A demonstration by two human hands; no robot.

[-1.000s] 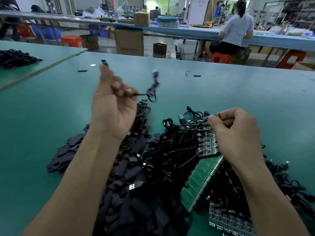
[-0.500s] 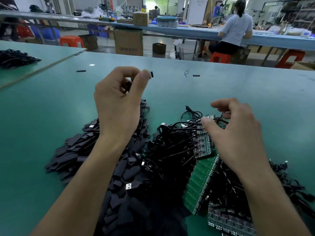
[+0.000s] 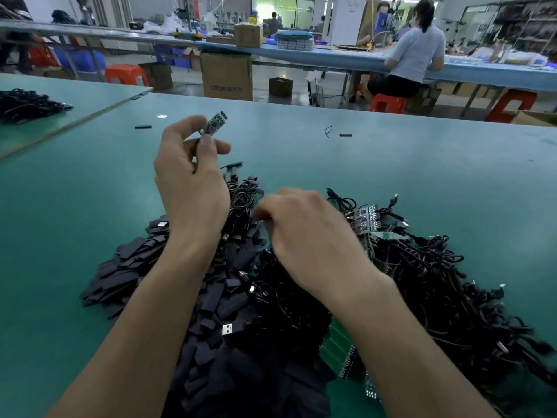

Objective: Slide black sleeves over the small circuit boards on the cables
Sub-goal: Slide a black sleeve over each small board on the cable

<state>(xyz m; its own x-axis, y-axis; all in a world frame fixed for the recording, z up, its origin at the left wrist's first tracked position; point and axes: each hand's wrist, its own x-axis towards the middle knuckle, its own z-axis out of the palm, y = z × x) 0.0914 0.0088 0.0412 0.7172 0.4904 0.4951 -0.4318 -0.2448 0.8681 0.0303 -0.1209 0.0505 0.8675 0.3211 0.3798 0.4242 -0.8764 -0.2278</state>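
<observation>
My left hand [image 3: 191, 176] is raised above the green table [image 3: 422, 176] and pinches a small circuit board [image 3: 214, 123] that sticks up bare from its fingertips. My right hand [image 3: 304, 233] is low over the heap, fingers curled down at the pile of black sleeves [image 3: 211, 297]; whether it grips one is hidden. A tangle of black cables [image 3: 437, 282] with small boards [image 3: 366, 218] lies to the right. Green board panels [image 3: 339, 342] show beneath my right forearm.
Loose black sleeves [image 3: 143, 127] [image 3: 345, 135] lie further out on the table. Another cable heap [image 3: 27, 104] sits on the neighbouring table at far left. Beyond are cardboard boxes [image 3: 227, 75], orange stools [image 3: 387, 102] and a seated person [image 3: 413, 52] at a long bench.
My left hand now holds a bare circuit board upright where earlier it held a dangling cable. My right hand moved left from the boards to the sleeve pile.
</observation>
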